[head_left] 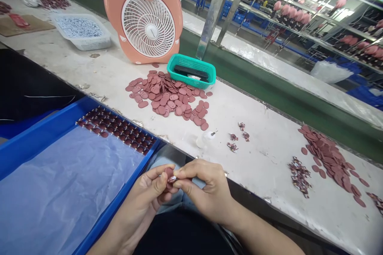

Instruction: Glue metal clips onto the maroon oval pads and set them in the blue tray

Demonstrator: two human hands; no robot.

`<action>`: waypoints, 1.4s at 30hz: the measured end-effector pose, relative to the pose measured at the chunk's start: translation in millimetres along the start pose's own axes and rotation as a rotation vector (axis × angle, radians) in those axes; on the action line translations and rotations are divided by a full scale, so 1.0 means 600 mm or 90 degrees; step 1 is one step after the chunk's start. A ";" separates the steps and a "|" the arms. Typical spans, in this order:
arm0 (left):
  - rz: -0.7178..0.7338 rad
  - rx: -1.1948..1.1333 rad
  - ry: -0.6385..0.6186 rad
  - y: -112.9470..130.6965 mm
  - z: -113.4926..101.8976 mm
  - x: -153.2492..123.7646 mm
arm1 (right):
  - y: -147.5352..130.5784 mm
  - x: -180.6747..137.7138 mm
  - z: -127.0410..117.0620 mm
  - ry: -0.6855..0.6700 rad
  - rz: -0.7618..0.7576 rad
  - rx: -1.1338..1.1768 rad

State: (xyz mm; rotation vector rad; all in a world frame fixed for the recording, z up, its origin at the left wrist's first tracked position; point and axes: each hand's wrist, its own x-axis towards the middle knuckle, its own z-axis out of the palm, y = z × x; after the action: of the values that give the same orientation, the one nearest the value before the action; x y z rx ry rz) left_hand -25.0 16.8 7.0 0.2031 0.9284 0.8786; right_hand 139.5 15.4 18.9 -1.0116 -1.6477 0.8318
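Both my hands meet just below the table's near edge, over my lap. My left hand (149, 195) pinches a small dark-red oval piece (170, 173) between thumb and fingers. My right hand (203, 191) is closed in a pinch on a tiny shiny part (173, 179) pressed against that oval piece. On the table ahead lies a big pile of the same dark-red ovals (167, 97). A blue tray (32, 139) at my left holds rows of finished pieces (116, 129) on a clear plastic sheet.
A pink animal-shaped fan (145, 16) stands at the back, with a teal basket (191, 71) beside it. A second pile of ovals (329, 157) and small metal clips (299, 175) lie at the right. A white basket (80, 30) sits far left. A small white bottle (206, 138) lies near the edge.
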 end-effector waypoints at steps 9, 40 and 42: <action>-0.019 0.027 -0.028 0.002 -0.011 0.002 | 0.000 0.004 -0.004 -0.021 -0.015 -0.010; 0.229 0.075 0.107 0.011 -0.059 0.032 | 0.047 0.022 0.064 0.105 -0.203 -0.308; 0.263 0.106 0.120 0.012 -0.064 0.033 | 0.061 0.025 0.084 0.089 -0.256 -0.341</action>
State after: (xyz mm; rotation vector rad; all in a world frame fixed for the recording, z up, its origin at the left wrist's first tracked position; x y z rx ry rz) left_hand -52.8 28.4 -24.7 0.4740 1.1596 1.2156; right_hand 96.8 41.5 -21.4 -1.0116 -1.9079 0.0450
